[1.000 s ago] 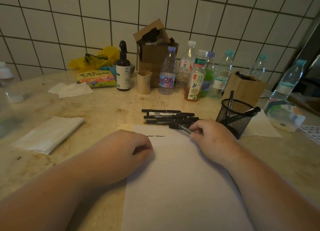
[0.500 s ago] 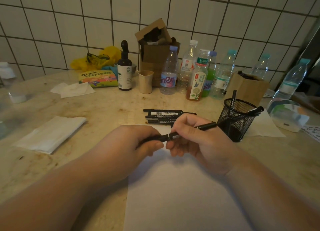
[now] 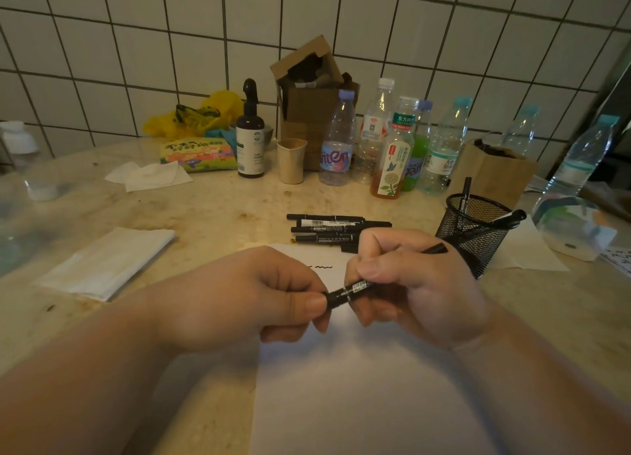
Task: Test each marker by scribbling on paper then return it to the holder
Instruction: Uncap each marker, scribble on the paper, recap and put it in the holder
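Both hands hold one black marker above the white paper. My right hand grips its barrel, and the far end sticks out past the knuckles. My left hand pinches the near end, where the cap is. Short black squiggles mark the top of the sheet. Several more black markers lie side by side on the table beyond the paper. The black mesh holder stands to the right with two markers in it.
Several plastic bottles, a dark spray bottle, a beige cup and cardboard boxes line the tiled wall. Folded white tissues lie at the left. A white paper sheet sits under the holder's right side.
My right hand lifted a marker from the pile and brought it over the paper. My left hand rose off the sheet and took hold of the marker's near end.
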`<control>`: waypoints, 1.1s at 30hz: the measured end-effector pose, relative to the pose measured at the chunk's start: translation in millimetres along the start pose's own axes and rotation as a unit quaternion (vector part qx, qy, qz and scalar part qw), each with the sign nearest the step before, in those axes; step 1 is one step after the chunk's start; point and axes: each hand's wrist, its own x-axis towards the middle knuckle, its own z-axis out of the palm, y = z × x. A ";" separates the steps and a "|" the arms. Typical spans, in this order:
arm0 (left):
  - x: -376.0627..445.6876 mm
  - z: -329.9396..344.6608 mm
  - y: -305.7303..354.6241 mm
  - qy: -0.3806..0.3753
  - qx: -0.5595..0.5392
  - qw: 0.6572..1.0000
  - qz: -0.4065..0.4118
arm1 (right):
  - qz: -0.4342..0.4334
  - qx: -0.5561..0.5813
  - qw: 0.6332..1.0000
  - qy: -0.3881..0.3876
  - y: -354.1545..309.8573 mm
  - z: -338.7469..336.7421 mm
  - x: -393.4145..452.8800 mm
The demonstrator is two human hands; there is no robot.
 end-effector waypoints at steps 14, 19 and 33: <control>9.9 6.3 -10.5 0.247 0.300 0.913 -0.122 | 0.112 -0.075 0.938 0.319 23.2 -25.5 13.6; 9.7 6.6 -23.7 0.190 0.344 0.914 -0.103 | 0.112 -0.121 0.925 0.344 28.2 -29.4 14.8; 13.1 5.9 -32.0 0.184 0.363 0.909 -0.089 | 0.108 -0.139 0.924 0.340 35.3 -30.5 16.6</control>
